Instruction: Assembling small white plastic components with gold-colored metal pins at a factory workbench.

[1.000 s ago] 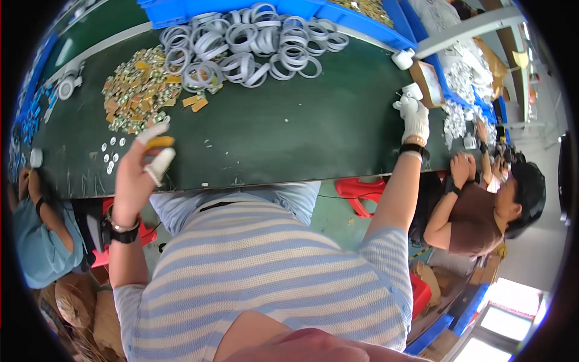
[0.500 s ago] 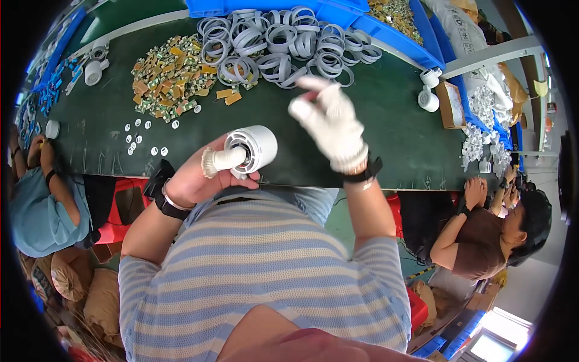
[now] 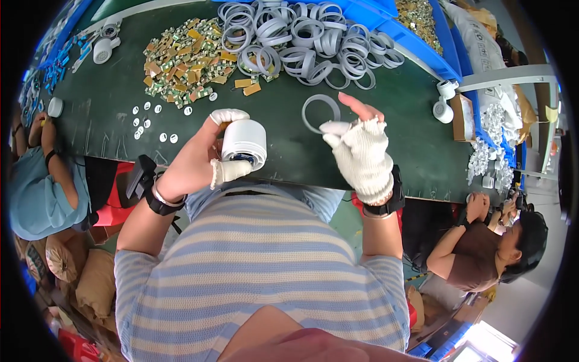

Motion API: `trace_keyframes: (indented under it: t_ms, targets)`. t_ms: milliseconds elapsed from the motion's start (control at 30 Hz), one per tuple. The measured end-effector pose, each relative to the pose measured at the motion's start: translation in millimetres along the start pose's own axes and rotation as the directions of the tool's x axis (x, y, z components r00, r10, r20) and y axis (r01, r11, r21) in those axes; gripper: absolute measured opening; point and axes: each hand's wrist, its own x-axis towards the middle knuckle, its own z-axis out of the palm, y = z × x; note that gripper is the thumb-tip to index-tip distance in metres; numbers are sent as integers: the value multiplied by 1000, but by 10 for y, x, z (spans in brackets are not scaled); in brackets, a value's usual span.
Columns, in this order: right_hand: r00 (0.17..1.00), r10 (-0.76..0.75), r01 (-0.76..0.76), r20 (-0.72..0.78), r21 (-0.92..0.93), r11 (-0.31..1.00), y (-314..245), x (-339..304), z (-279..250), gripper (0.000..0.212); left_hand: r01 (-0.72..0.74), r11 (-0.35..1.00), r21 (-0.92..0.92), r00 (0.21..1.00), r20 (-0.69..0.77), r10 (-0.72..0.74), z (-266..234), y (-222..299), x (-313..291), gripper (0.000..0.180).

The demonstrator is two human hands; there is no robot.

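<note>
My left hand (image 3: 192, 158), bare except for white finger covers on the thumb and one finger, is closed around a white cylindrical plastic housing (image 3: 245, 137). The housing is tilted, and its lower opening shows a dark inside. To its right, my right hand (image 3: 363, 158) wears a white knitted glove with a bare fingertip sticking out. Its thumb and a finger pinch a grey ring (image 3: 306, 112) by the edge above the green table (image 3: 283, 151). Housing and ring are apart.
Behind lie a heap of grey rings (image 3: 307, 31) and a pile of small circuit boards (image 3: 184, 63). Several white discs (image 3: 147, 105) are scattered at left. A blue bin (image 3: 416, 39) stands at the far right edge. Other people sit at both sides; white fittings (image 3: 443, 111) stand at right.
My right hand has come back toward me from the ring heap with one grey ring. My left hand has turned the housing so its opening faces downward.
</note>
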Motion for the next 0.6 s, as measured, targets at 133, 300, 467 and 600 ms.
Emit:
trace_keyframes:
  t_ms: [133,300,467,600]
  targets:
    - [999,-33,31,8,170,985,-134,-68,-25,34,33,964,264,996,69,-53,122,236,6,84]
    - [988,-142,111,65,347,931,-255,-17,-112,29,-222,650,727,971,226,79,194,372,51,81]
    - [955,-205,64,215,526,848,-156,-35,-35,17,-352,468,810,935,327,136,210,308,60,75]
    - [912,70,-369,404,735,568,-159,-54,115,11,-388,426,817,920,368,133,246,285,72,71]
